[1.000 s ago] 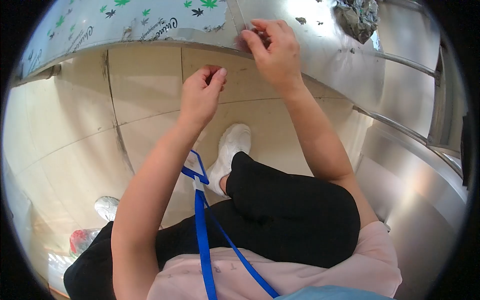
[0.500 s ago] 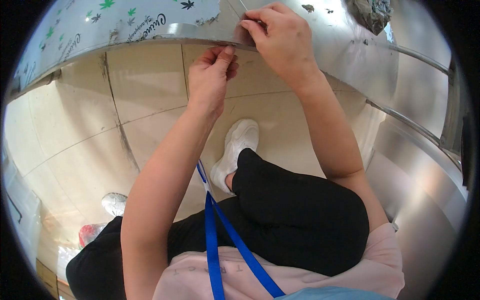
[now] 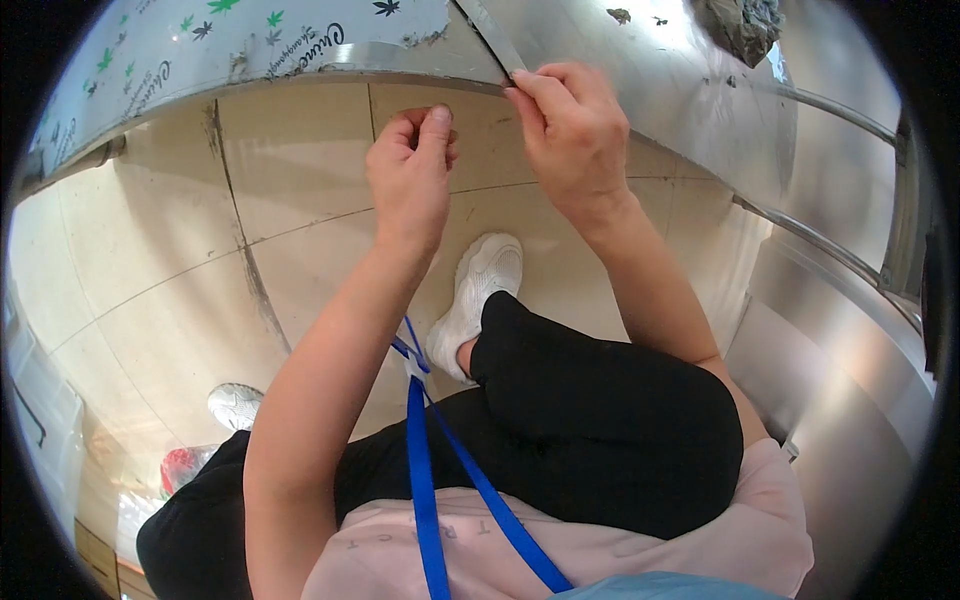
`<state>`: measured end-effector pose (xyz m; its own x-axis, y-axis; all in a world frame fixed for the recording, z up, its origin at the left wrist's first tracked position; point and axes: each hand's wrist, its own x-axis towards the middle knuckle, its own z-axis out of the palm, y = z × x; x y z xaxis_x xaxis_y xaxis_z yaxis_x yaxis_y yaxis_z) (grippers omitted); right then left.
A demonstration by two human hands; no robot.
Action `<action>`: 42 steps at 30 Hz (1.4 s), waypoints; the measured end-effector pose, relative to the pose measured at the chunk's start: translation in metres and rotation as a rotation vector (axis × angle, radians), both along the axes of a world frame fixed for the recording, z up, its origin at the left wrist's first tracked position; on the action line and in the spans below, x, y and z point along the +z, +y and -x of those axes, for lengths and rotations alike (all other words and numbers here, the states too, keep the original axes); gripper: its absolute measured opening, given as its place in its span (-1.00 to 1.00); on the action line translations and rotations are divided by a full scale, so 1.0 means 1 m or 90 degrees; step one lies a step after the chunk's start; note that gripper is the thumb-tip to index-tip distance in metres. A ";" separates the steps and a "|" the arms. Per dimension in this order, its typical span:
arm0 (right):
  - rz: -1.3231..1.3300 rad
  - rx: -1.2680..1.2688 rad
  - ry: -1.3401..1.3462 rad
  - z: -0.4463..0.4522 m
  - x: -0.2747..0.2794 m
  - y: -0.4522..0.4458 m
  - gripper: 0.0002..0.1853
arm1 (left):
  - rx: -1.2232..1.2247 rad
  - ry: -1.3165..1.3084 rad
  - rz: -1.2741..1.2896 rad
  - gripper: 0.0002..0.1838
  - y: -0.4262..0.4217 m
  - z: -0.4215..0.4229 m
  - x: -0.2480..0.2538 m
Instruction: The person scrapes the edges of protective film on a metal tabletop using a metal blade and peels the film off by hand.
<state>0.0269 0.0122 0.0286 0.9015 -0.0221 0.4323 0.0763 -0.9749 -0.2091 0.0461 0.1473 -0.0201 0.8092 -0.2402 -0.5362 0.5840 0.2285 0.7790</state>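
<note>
A stainless steel surface [image 3: 590, 60] runs along the top of the view, partly covered by printed protective film [image 3: 270, 35] with leaf patterns and lettering. My right hand [image 3: 580, 135] is at its front edge, thumb and forefinger pinched on the lower end of a narrow silvery strip [image 3: 490, 40]. A dark line lies along the strip's left side. Apart from the edge, over the floor, my left hand [image 3: 412, 175] is closed, thumb pressed to curled fingers. Whether anything small is inside it cannot be made out.
Crumpled dark grey material [image 3: 740, 28] and small bits of debris [image 3: 620, 16] lie on the steel at the upper right. Metal rails [image 3: 830, 245] and a steel panel [image 3: 840, 370] stand on the right. Below is a tiled floor [image 3: 290, 165]; a blue lanyard [image 3: 422, 470] hangs in front.
My left hand has come away from the steel edge, slightly down and left. My right hand has moved down to the edge, and the strip with its dark line now shows clearly at its fingertips.
</note>
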 end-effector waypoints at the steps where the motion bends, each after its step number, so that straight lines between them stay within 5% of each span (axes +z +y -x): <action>1: -0.031 -0.015 -0.015 0.001 -0.001 0.000 -0.86 | -0.004 -0.006 0.009 -0.79 0.000 0.000 0.002; 4: -0.102 -0.128 -0.059 0.001 0.006 -0.001 -0.92 | -0.033 -0.009 0.052 -0.77 0.002 0.000 0.008; 7: -0.581 -0.324 -0.030 -0.001 0.015 0.009 -0.91 | -0.072 0.017 0.126 -0.76 -0.001 0.000 0.016; 10: -1.080 -0.250 -0.006 0.002 0.014 0.012 -0.86 | -0.050 0.053 0.210 -0.75 -0.009 -0.002 0.037; 16: -1.142 -0.213 0.117 0.013 0.015 0.035 -0.85 | 0.005 0.088 0.357 -0.76 -0.009 -0.007 0.036; 19: -0.983 -0.172 0.232 0.016 0.019 0.030 -0.85 | 0.079 0.070 0.356 -0.83 -0.003 -0.010 0.033; 21: -0.784 -0.129 -0.024 0.008 0.032 0.009 -0.83 | 0.169 0.024 0.321 -0.88 0.002 -0.017 0.038; 24: 0.277 0.034 -0.105 -0.040 0.056 -0.074 -0.72 | 0.030 -0.241 0.167 -0.90 0.012 -0.021 0.031; 28: 0.049 -0.140 -0.071 -0.038 0.056 -0.088 -0.73 | -0.204 -0.334 -0.070 -0.88 0.024 -0.011 0.009; 29: -0.176 -0.286 0.088 -0.023 0.061 -0.058 -0.71 | -0.196 -0.299 -0.022 -0.86 0.025 -0.010 0.004; 31: -0.597 -0.144 0.272 0.009 0.037 -0.042 -0.67 | -0.236 -0.255 0.019 -0.86 0.028 -0.012 -0.003; 33: -0.781 -0.195 0.301 0.028 0.028 -0.004 -0.75 | -0.276 -0.218 0.045 -0.86 0.034 -0.018 -0.013; 38: -0.935 -0.218 0.343 0.045 -0.015 0.010 -0.78 | -0.378 -0.162 0.001 -0.82 0.050 -0.039 -0.019; 42: -1.077 -0.225 0.285 0.027 -0.033 0.016 -0.83 | -0.250 -0.164 0.085 -0.79 0.048 -0.045 -0.025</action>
<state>0.0002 0.0283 -0.0047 0.7865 -0.3381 -0.5168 -0.4063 0.3470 -0.8453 0.0914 0.1956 -0.0452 0.7456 -0.6075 -0.2738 0.4379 0.1369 0.8885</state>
